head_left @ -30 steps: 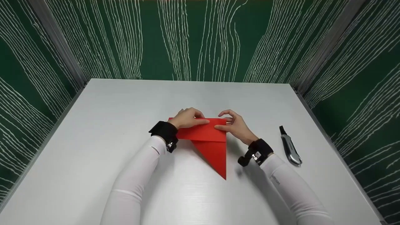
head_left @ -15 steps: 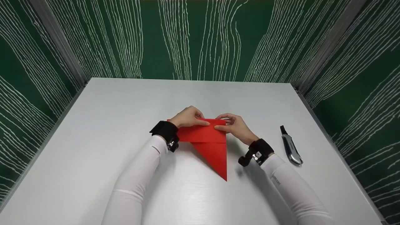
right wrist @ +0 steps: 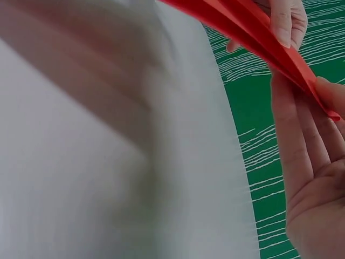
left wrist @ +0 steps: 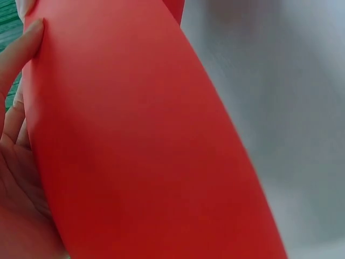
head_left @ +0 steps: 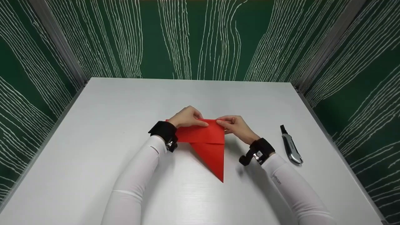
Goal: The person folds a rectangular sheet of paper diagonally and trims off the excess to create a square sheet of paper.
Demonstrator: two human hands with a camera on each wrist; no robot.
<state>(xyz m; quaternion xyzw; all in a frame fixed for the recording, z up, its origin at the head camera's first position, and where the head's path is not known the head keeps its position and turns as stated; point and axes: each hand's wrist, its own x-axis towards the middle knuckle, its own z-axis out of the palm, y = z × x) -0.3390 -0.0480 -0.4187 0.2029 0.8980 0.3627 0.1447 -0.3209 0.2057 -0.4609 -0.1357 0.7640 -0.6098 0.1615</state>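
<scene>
A folded sheet of red paper (head_left: 200, 134) is held up over the table, a straight band across its top and a triangular point hanging below on the right. At its upper left, my left hand (head_left: 187, 117) pinches the top edge, thumb in front and fingers behind. My right hand (head_left: 237, 126) pinches the upper right corner between thumb and fingers. From the left wrist, the red paper (left wrist: 140, 129) fills the middle, with the thumb on its edge. The right wrist view shows the paper's folded layers (right wrist: 253, 32) edge-on, with the right hand (right wrist: 318, 172) beneath them.
A utility knife (head_left: 291, 146) with a grey and black handle lies on the white table (head_left: 78, 162), right of my right hand. Green walls (head_left: 206, 40) with white wavy lines stand at the back and both sides.
My right thumb and fingers have drawn together at the paper's top right corner. The paper's lower point has shifted slightly left and down. My left hand keeps its pinch.
</scene>
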